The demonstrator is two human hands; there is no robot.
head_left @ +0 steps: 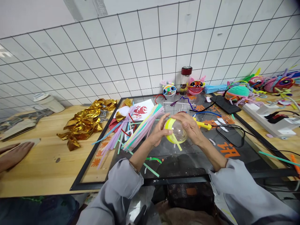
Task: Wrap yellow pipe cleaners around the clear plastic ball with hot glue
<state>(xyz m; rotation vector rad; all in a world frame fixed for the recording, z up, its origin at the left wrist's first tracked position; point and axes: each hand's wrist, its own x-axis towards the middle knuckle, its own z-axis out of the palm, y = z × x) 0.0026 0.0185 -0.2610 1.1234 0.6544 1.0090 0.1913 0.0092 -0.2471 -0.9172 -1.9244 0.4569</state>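
Between my two hands is a clear plastic ball (180,131) with yellow pipe cleaner (169,127) wound in rows round its left part. A loose yellow end sticks out toward me. My left hand (160,131) grips the wound side, its thumb across the yellow rows. From the right, my right hand (189,125) is curled over the top and far side of the ball; some of its fingertips are hidden. Just behind that hand lies a yellow hot glue gun (203,125), partly covered by it. Bundled pipe cleaners (142,129) in purple, yellow and green lie left of my left hand.
Crumpled gold foil (87,120) lies to the left, and another person's hand (17,154) rests at the far left. Along the wall stand a lidded bottle (185,82) and decorated balls (169,90). A phone (225,104), a power strip (269,120) and black cable (243,132) occupy the right.
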